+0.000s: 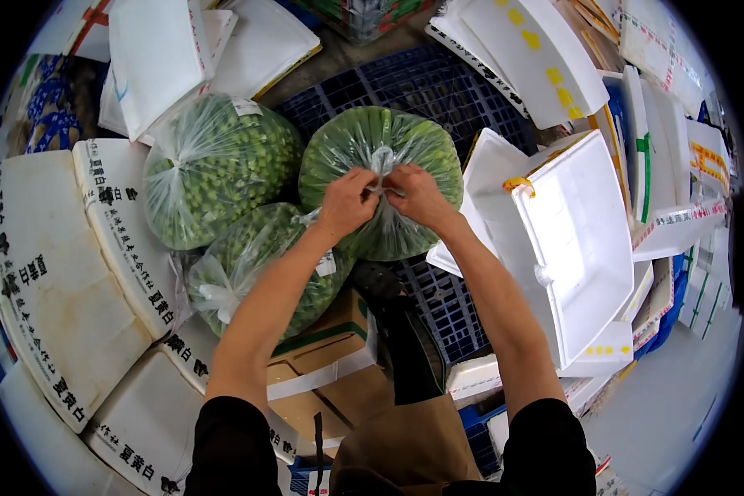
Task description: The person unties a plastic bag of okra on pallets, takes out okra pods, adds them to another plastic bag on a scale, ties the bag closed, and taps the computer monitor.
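Note:
A clear plastic bag of long green vegetables [388, 136] stands on the blue pallet, its top gathered into a twisted neck. My left hand [349, 201] pinches the gathered plastic from the left side. From the right, the fingers of my right hand [419, 195] close on the same neck, close to the left fingertips. A second clear bag of green vegetables [231, 169] lies to the left. Below it sits a third bag [260, 248], its top knotted and partly hidden behind my left forearm.
White foam boxes with black print [54, 273] line the left side. Open white foam boxes [583, 240] are piled on the right. A blue plastic pallet [442, 298] lies underneath, and a cardboard box [331, 364] stands near my legs.

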`<state>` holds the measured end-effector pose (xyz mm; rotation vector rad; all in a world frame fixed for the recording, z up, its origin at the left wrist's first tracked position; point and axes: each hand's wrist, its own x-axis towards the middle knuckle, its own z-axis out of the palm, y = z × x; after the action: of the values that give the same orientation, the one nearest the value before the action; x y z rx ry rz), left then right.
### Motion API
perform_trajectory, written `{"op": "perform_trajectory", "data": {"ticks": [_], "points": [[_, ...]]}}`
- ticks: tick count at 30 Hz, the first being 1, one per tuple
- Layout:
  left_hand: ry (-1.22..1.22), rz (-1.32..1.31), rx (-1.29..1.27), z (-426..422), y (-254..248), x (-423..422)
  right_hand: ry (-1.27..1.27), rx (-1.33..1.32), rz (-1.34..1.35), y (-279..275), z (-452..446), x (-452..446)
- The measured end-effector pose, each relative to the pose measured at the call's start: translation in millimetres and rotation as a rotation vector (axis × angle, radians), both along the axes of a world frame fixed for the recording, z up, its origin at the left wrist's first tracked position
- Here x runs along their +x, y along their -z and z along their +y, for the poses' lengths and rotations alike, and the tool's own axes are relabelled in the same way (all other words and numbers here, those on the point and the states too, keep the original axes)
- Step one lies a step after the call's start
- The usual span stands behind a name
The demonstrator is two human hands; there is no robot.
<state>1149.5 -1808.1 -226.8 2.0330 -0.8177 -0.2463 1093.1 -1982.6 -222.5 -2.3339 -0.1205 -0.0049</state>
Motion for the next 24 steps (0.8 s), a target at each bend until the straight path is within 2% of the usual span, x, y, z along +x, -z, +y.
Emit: {"op": "perform_trajectory", "data": {"ticks": [2,6,9,11,12,14,15,18,19,20,21,23,24], "points": [[-0.022,-0.021,-0.016,-3.9,2.9,-2.4,0.004,-0.117,0.026,-0.7,4.6,4.6],[-0.062,0.279,0.063,3.1,-11.5,-9.2,0.140,0.055,0.180,-7.1,-4.5,2.6],[-0.177,0.695,0.021,15.1,-18.7,-22.4,0.321,0.223,0.232,2.3,-4.9,-3.6],[-0.183,0.904,-0.124,22.7,-23.6,-25.2,0.426,0.273,0.273,8.9,-1.3,-4.2],[-0.185,1.009,-0.200,27.0,-28.2,-26.9,0.427,0.210,0.252,12.8,-2.3,-3.9],[0.033,1.141,-0.128,51.2,-38.7,-37.9,0.427,0.086,0.209,18.5,-5.2,-1.7],[0.145,1.202,-0.082,67.3,-45.8,-40.7,0.347,0.067,0.156,17.0,-2.3,-2.5],[-0.099,1.363,-0.360,99.1,-61.5,-35.1,0.122,-0.043,-0.006,-0.6,1.2,3.6],[-0.023,1.259,-0.631,100.6,-63.6,-26.1,0.065,-0.110,-0.044,-13.4,2.3,4.8],[-0.166,1.251,-0.642,92.4,-62.7,-25.2,-0.002,-0.180,-0.084,-20.8,2.0,6.2],[-0.311,1.238,-0.655,76.3,-65.7,-26.6,0.150,-0.105,-0.042,-17.1,0.1,1.1],[-0.613,1.274,-0.757,57.0,-51.2,-31.6,0.670,0.499,0.116,0.5,-8.1,-10.3],[-0.735,1.312,-0.725,47.2,-41.8,-38.0,0.927,0.810,0.195,5.8,-11.6,-13.3]]}}
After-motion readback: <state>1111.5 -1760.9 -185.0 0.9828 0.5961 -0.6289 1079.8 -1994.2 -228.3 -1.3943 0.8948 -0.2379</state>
